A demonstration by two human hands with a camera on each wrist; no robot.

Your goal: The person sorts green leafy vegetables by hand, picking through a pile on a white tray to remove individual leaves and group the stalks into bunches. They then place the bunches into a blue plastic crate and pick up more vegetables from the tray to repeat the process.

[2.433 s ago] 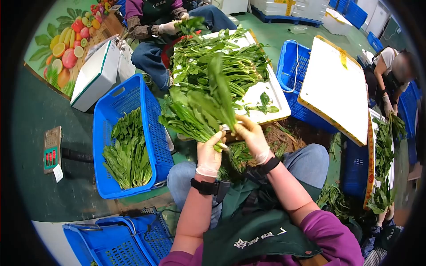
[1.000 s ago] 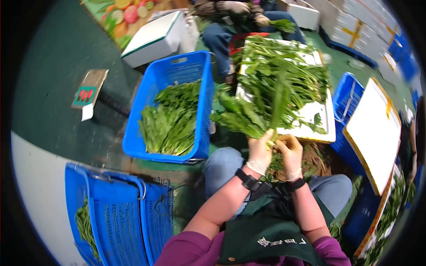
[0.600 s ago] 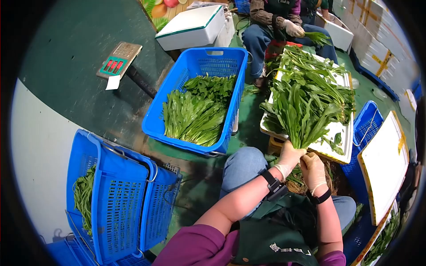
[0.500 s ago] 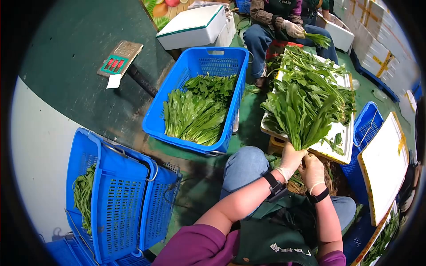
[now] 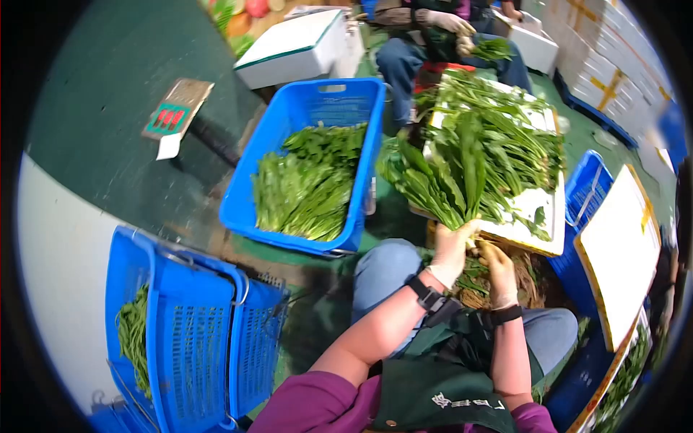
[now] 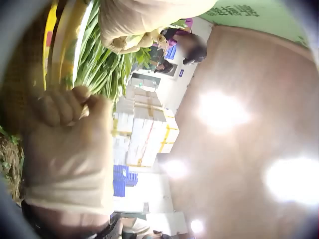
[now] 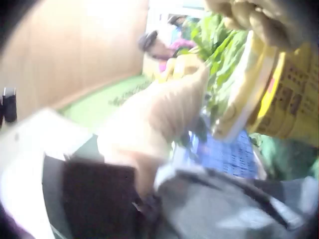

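My left hand (image 5: 455, 249) grips a bunch of long-leaved greens (image 5: 458, 177) by the stems. Its leaves fan up and away over the near edge of a white foam lid (image 5: 545, 227) heaped with more greens (image 5: 505, 144). Pale stem ends with small roots (image 6: 162, 42) poke out below that grip in the left wrist view. Just below and right of them, my right hand (image 5: 498, 270) has its fingers curled in, thumb against the forefinger. Both hands wear thin pale gloves. Leaves and left fingers blur in the right wrist view.
A blue basket (image 5: 238, 216) with greens stands left, beside a scale with a red display (image 5: 170, 117). More blue baskets (image 5: 191, 339) lean lower left. Another foam lid (image 5: 621, 252) tilts at right. Across sits another person (image 5: 447, 29) handling greens. Plant scraps (image 5: 530, 278) lie between the knees.
The head view has swung left, bringing the baskets further in. My right hand has gone from among the leaves to the stem ends and drawn slightly off the left hand, which keeps the bunch.
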